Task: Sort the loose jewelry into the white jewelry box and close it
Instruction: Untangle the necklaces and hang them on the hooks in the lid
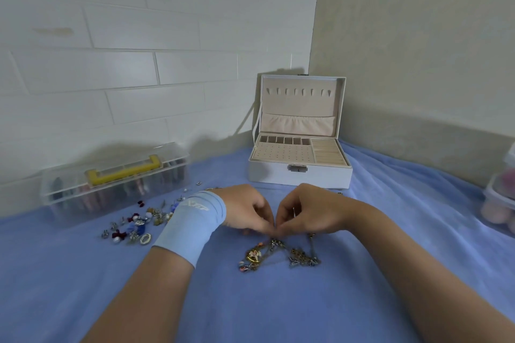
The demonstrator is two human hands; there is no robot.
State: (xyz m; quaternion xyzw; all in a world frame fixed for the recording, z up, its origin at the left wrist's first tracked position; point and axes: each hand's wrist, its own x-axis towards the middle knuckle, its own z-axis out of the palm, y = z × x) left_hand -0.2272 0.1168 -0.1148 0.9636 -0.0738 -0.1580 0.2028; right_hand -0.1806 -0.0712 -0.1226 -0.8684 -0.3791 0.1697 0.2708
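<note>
Caught both hands bunched together over the middle of the blue cloth (390,231), on the near side of the box. Saw the left hand (245,211), with a light blue wristband (192,220) on its wrist, and the right hand (309,211) fingertip to fingertip, fingers curled in, pinching the top end of a tangle of gold-toned chains and charms (278,255). Saw the rest of that tangle lying on the cloth just near of the hands, with a round gold pendant on its left and greyish metal bits on its right. Honestly couldn't tell which strand each hand had hold of, way too small and blurry.

Spotted the white rectangular jewelry box (278,175) further back, tucked into the corner of the walls, lid standing upright and wide open, beige lining inside. Made out a row of little hooks and a gathered pocket in the lid, a dotted earring panel on the tray's left, small square slots behind that, ring rolls on the right, plus a metal latch (298,168) on the front wall.

Also noticed a scatter of small loose earrings, rings and beads (139,223) just left of the left wrist, well apart from the box. Beyond that, found a clear plastic organiser case with a yellow handle (114,181) against the white brick-pattern wall. Glimpsed clear lidded tubs of pink stuff (498,203) at the right edge, partly cut off.
</note>
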